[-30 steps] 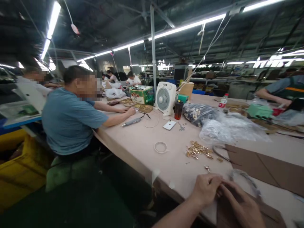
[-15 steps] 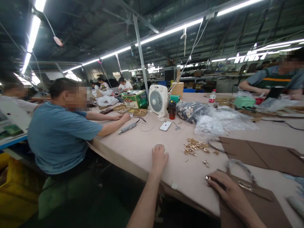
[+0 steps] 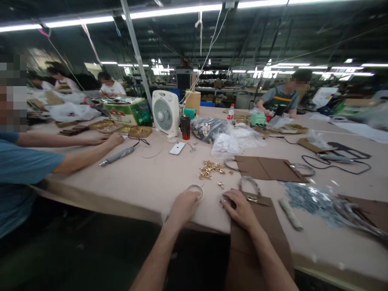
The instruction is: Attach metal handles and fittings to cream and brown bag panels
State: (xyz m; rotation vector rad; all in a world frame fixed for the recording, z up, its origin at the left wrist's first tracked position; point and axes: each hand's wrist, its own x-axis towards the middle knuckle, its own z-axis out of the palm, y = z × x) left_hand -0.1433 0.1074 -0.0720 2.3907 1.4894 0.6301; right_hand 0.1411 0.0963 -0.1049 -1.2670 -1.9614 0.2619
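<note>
My left hand is closed on the near side of a pale ring, which looks like a roll of tape, near the table's front edge. My right hand has its fingers curled over a small shiny metal fitting, thumb against it. That hand rests at the left edge of a brown bag panel, which has a wrapped handle and a metal clasp plate. Just beyond my hands lie a few loose silver fittings and a pile of gold fittings.
A second brown panel lies farther back. At right are blue-grey small pieces and a grey-green roll. A phone, fan, dark cup and plastic bags stand beyond. A co-worker's arm is at left.
The view has turned right. My left hand has drawn the ring closer to my right hand and the table edge. My right hand stays by the panel with the metal fitting.
</note>
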